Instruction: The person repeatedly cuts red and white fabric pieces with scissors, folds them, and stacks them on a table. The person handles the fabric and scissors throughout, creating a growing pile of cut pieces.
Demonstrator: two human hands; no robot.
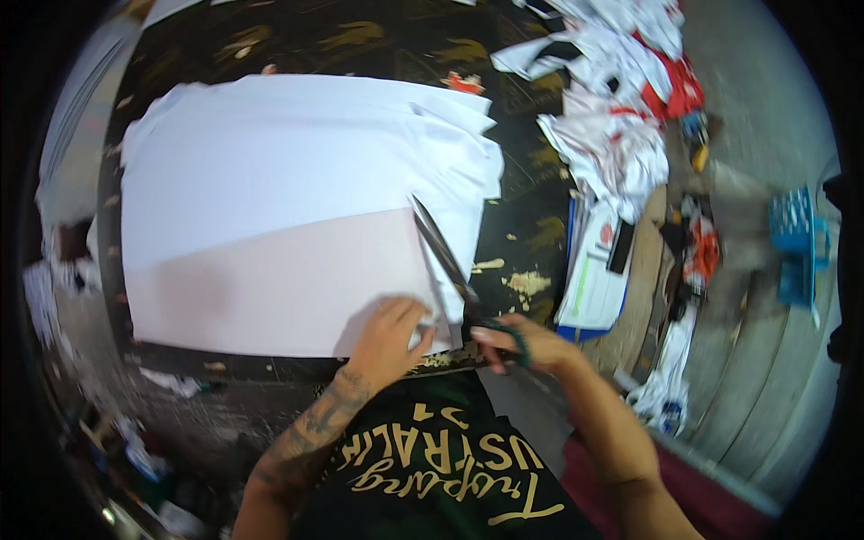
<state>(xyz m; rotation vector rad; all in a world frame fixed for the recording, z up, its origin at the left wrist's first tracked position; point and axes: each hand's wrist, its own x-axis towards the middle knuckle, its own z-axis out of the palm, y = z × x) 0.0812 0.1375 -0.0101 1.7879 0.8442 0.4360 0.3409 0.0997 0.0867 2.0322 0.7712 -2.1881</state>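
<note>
A pale pink cloth (pixel 297 288) lies over a stack of white cloth (pixel 297 153) on a dark patterned table. My left hand (pixel 389 340) is at the pink cloth's near right corner, with fingers curled and closed on its edge. My right hand (pixel 526 345) grips a pair of scissors (pixel 439 247) by dark green handles. The blades point away from me and lie along the pink cloth's right edge, over the white layers. They look nearly closed, and their tip is by the pink cloth's far right corner.
Crumpled white and red cloth (pixel 612 135) is heaped at the far right. Below it, papers (pixel 596 270) with a black object on top rest on a blue folder at the table's right side. A blue plastic basket (pixel 796 243) stands farther right. The dark table (pixel 360 36) has worn patches.
</note>
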